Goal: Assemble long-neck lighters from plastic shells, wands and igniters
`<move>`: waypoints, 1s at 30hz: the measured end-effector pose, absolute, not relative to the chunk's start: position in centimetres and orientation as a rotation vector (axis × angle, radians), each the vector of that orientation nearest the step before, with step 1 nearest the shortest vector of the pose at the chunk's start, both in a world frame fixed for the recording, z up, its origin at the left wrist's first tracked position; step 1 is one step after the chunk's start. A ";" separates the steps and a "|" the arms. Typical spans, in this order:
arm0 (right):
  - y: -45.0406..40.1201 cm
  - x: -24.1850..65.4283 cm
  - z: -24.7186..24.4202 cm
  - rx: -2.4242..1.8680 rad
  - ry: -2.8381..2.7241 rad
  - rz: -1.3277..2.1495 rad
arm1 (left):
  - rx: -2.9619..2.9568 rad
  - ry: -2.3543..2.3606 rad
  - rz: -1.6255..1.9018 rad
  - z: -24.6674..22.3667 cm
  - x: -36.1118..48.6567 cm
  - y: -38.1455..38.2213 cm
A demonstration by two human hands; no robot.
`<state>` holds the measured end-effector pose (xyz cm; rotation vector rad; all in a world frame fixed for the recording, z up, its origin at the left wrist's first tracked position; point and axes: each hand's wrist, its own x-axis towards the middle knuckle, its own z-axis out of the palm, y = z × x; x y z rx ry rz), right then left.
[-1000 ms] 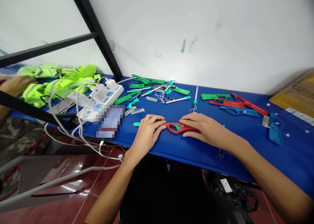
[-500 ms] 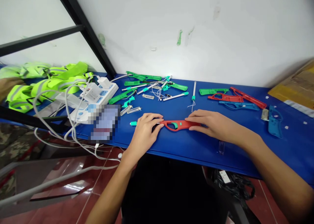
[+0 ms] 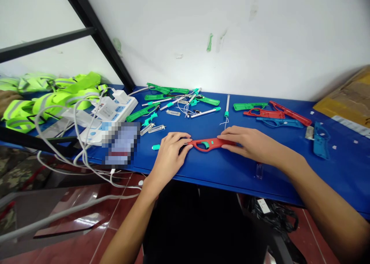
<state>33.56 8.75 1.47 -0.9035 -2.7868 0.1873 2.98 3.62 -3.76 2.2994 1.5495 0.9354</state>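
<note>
A red long-necked lighter (image 3: 212,143) with a teal trigger lies across the blue table (image 3: 196,167), between my two hands. My left hand (image 3: 172,148) is closed on its neck end, and the teal tip sticks out to the left of the fingers. The handle end is gripped by my right hand (image 3: 243,142), whose fingers cover that part. Just behind the lighter lies a metal tube (image 3: 227,106) with a teal end and thin wires. A small clear piece (image 3: 259,170) lies in front of my right wrist.
Green casing halves, metal tubes (image 3: 206,112) and clear fuel tanks (image 3: 156,129) lie toward the wall. Red and blue casing halves (image 3: 280,123) are at the right, near a cardboard box (image 3: 347,98). A power strip (image 3: 115,117), cables, a phone (image 3: 123,144) and yellow reflective straps (image 3: 54,98) occupy the left.
The whole view has shifted slightly. Both hands keep their hold on the red lighter, which now slants a little, its right end higher in the picture.
</note>
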 end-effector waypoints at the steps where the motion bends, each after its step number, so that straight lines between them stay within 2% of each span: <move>1: 8.9 33.6 1.4 -0.907 -2.782 0.205 | 2.304 1.551 0.931 -3.8 3.0 3.6; 12: 9.5 33.7 0.1 -0.862 -2.773 0.188 | 2.406 1.432 0.926 -3.1 4.5 3.1; 16: 9.7 33.6 0.3 -0.888 -2.816 0.210 | 2.656 1.408 0.708 -3.3 6.8 3.5; 20: 10.0 33.5 0.8 -0.944 -2.825 0.314 | 2.727 1.437 0.538 -3.6 7.7 3.8; 30: 9.9 33.5 1.0 -0.920 -2.668 0.803 | 2.755 1.411 0.674 -3.3 7.8 3.1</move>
